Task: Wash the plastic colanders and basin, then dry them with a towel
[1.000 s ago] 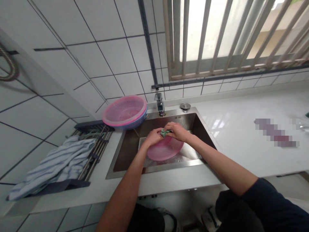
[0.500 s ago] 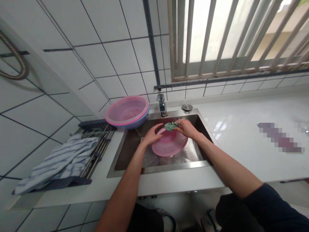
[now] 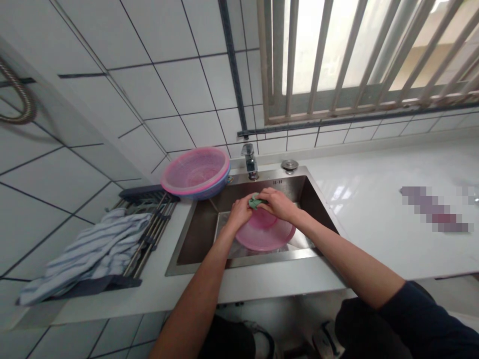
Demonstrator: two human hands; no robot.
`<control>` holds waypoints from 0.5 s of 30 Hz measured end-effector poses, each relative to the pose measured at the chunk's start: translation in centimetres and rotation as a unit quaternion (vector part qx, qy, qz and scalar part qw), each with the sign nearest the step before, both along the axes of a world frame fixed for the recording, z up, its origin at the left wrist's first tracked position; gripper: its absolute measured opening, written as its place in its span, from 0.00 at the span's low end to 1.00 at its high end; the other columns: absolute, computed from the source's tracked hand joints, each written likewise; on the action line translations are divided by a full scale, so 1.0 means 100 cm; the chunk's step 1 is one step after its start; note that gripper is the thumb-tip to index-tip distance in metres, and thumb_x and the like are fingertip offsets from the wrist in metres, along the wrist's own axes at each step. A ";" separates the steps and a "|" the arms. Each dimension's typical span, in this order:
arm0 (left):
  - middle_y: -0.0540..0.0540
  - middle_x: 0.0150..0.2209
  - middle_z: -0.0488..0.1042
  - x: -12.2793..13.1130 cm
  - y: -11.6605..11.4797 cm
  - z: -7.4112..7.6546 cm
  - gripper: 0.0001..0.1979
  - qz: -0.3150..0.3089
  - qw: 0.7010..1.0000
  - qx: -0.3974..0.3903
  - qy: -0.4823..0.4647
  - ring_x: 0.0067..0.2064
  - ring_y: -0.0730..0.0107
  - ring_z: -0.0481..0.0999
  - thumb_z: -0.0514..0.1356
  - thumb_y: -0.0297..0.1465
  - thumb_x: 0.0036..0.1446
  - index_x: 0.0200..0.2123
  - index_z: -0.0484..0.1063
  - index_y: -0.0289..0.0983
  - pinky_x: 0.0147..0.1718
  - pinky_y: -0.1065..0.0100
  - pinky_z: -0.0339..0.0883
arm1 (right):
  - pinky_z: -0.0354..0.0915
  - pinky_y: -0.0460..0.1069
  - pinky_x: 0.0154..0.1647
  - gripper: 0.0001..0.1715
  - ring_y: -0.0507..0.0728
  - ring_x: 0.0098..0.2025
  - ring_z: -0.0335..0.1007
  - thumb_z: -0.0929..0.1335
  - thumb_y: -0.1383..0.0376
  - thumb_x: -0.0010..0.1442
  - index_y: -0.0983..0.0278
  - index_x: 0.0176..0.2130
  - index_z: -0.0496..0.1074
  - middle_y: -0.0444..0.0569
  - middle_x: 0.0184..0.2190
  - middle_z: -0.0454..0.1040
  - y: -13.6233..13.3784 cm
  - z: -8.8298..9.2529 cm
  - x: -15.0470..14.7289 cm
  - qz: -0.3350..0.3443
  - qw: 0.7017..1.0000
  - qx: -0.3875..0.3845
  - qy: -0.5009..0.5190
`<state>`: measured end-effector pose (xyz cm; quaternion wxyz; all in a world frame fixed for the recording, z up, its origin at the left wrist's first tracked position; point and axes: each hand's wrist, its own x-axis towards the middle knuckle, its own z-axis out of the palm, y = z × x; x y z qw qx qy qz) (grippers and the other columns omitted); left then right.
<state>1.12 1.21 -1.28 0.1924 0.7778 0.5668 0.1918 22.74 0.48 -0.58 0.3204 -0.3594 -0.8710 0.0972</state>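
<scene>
A small crumpled green cloth [image 3: 255,202] is bunched between my two hands, over the far side of a pink plastic basin [image 3: 266,240]. My right hand [image 3: 277,203] is closed on the cloth from the right. From the left, my left hand [image 3: 240,212] closes round the cloth's other side, fingers curled at its edge. The basin rests in the steel sink [image 3: 204,224], and its far rim is hidden behind my hands.
Behind the sink stands a chrome faucet [image 3: 249,162], with a metal drain strainer [image 3: 289,165] to its right. Stacked pink and blue basins [image 3: 196,172] sit at the back left corner. Left of the sink, a striped towel [image 3: 97,244] lies over a folding rack [image 3: 149,239].
My left hand, open beside the basin before, has closed on the cloth. My right hand has brought the cloth left and slightly down. The basin has shifted slightly toward me.
</scene>
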 end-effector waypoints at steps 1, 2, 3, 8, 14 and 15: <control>0.42 0.64 0.78 -0.001 0.000 0.001 0.36 0.007 1.000 0.000 0.006 0.64 0.45 0.77 0.57 0.19 0.60 0.69 0.73 0.44 0.65 0.53 0.65 | 0.68 0.52 0.53 0.13 0.61 0.49 0.76 0.72 0.64 0.71 0.61 0.54 0.82 0.54 0.45 0.81 0.002 0.000 0.002 0.003 1.000 -0.004 0.004; 0.42 0.64 0.78 -0.003 0.001 0.002 0.35 0.017 1.000 0.000 0.010 0.64 0.44 0.77 0.57 0.20 0.60 0.70 0.73 0.44 0.65 0.53 0.65 | 0.68 0.52 0.53 0.11 0.61 0.48 0.77 0.72 0.64 0.71 0.61 0.51 0.83 0.55 0.44 0.82 0.004 0.000 0.006 0.002 1.000 -0.014 0.007; 0.42 0.63 0.79 -0.006 0.001 0.004 0.34 0.030 0.999 -0.001 0.011 0.64 0.44 0.77 0.57 0.20 0.61 0.70 0.73 0.43 0.65 0.52 0.64 | 0.68 0.52 0.53 0.10 0.61 0.47 0.78 0.72 0.64 0.71 0.62 0.49 0.84 0.55 0.44 0.83 0.007 0.000 0.011 -0.003 0.999 -0.031 0.012; 0.41 0.62 0.80 -0.014 0.001 0.009 0.33 0.067 0.998 -0.004 0.012 0.64 0.43 0.77 0.58 0.21 0.60 0.66 0.77 0.44 0.66 0.51 0.64 | 0.70 0.52 0.53 0.15 0.62 0.49 0.80 0.73 0.69 0.68 0.61 0.53 0.83 0.54 0.49 0.84 0.012 -0.001 0.027 -0.022 0.996 -0.070 0.050; 0.37 0.59 0.81 0.000 -0.004 0.008 0.29 0.042 0.996 -0.011 0.076 0.62 0.44 0.78 0.54 0.21 0.63 0.63 0.79 0.42 0.62 0.53 0.67 | 0.68 0.55 0.59 0.20 0.63 0.54 0.75 0.74 0.69 0.66 0.63 0.57 0.80 0.57 0.50 0.80 -0.002 0.003 0.002 0.009 1.000 -0.002 0.026; 0.36 0.58 0.82 0.002 -0.004 0.009 0.29 0.042 0.995 -0.012 0.086 0.61 0.44 0.79 0.54 0.21 0.63 0.62 0.80 0.42 0.62 0.53 0.67 | 0.68 0.55 0.59 0.20 0.64 0.54 0.75 0.75 0.66 0.66 0.64 0.56 0.80 0.57 0.50 0.80 -0.003 0.002 -0.001 0.012 1.000 -0.002 0.029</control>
